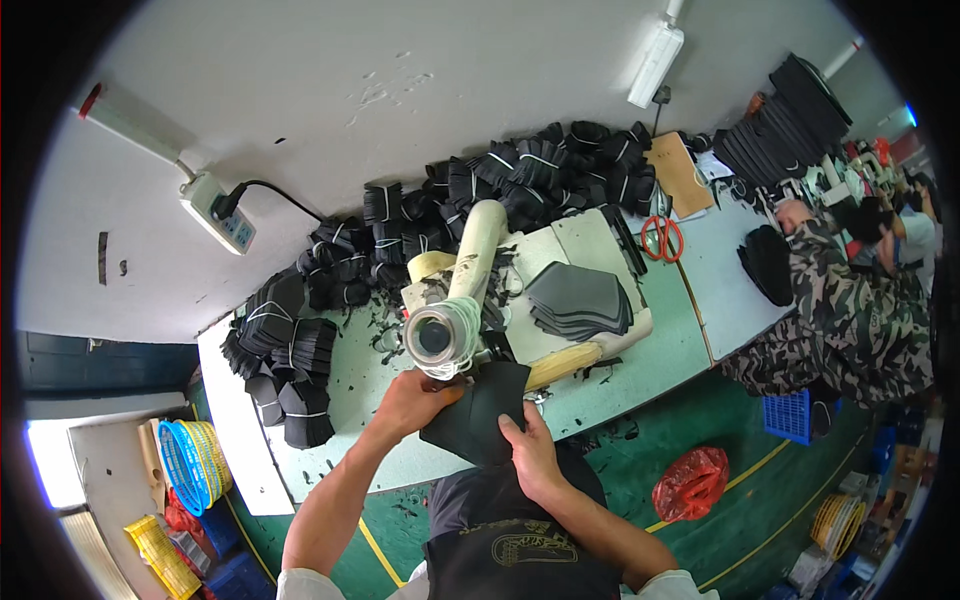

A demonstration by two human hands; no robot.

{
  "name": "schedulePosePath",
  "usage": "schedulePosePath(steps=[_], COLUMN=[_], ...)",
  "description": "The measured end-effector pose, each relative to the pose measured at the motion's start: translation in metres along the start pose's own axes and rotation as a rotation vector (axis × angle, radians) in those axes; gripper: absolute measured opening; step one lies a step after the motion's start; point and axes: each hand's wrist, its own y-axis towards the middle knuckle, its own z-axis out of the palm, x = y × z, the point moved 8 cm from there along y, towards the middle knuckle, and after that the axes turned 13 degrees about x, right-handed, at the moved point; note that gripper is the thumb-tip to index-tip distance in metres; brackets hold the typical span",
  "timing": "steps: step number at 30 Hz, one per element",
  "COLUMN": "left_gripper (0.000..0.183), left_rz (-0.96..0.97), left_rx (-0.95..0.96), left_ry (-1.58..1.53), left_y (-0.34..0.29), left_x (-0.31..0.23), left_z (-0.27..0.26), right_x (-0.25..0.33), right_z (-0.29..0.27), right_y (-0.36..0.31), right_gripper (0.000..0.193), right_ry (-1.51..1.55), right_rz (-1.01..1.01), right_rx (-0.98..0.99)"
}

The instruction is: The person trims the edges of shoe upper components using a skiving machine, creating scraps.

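Between my two hands is a flat dark grey cut piece of sheet material (pixel 480 418), held at the front edge of a beige machine (pixel 480 245). My left hand (pixel 412 402) grips its left side, thumb and fingers closed, right below the machine's round head wound with white cord (pixel 466 330). My right hand (pixel 535 455) pinches the piece's right edge, thumb on top. A stack of similar dark pieces (pixel 578 298) lies on the machine's bed to the right. The machine's working point is hidden behind its head.
Tied black bundles (pixel 300 345) crowd the table's left side and back. Orange-handled scissors (pixel 662 238) lie at the right. Dark scraps litter the table (pixel 350 420). A person in camouflage clothing (pixel 850 310) works at the right. A red plastic bag (pixel 692 484) sits on the floor.
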Motion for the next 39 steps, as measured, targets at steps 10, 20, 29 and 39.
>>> schedulePosePath(steps=[10, 20, 29, 39], left_gripper=[0.034, 0.037, 0.034, 0.035], left_rz=[0.001, 0.042, 0.029, -0.052], left_rx=[-0.025, -0.027, -0.103, -0.096], left_ry=[-0.018, 0.022, 0.233, 0.183], left_y=[-0.003, 0.004, 0.009, 0.003], left_x=[-0.017, -0.013, -0.022, -0.018], left_z=[-0.006, -0.002, -0.002, -0.004], right_x=[0.002, -0.002, -0.003, -0.004], right_z=[-0.003, -0.009, -0.011, -0.006], right_y=[0.000, -0.001, -0.001, -0.003], right_gripper=[0.033, 0.046, 0.045, 0.047], right_ry=[0.019, 0.078, 0.100, 0.187], right_rz=[-0.101, -0.130, -0.118, -0.113], right_rx=[-0.031, -0.009, 0.023, 0.058])
